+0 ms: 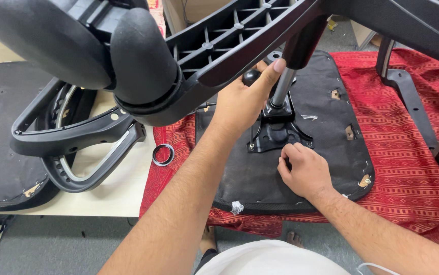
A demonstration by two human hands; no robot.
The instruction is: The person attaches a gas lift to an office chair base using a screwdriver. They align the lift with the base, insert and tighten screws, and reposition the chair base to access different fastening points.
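In the head view, the left hand (242, 99) sits at the centre of the frame, fingers curled around a round black knob (251, 77), with the thumb stretched up against the black sleeve above the shiny metal gas-lift cylinder (282, 86). That cylinder rises at a tilt from the black metal mounting plate (275, 133), which lies on the upturned black fabric-covered chair seat (326, 97) in the middle right. The right hand (306, 170) rests lower, just below the plate, its fingers bent and its fingertips pressed to the seat's underside; whether they pinch anything cannot be told. The seat lies on a red patterned cloth (408, 142) spread over a pale tabletop (122, 188). A black plastic star base with a caster (143, 61) fills the upper frame. A small dark ring (163, 154) lies at the cloth's left edge, beside curved black armrests (76, 142).
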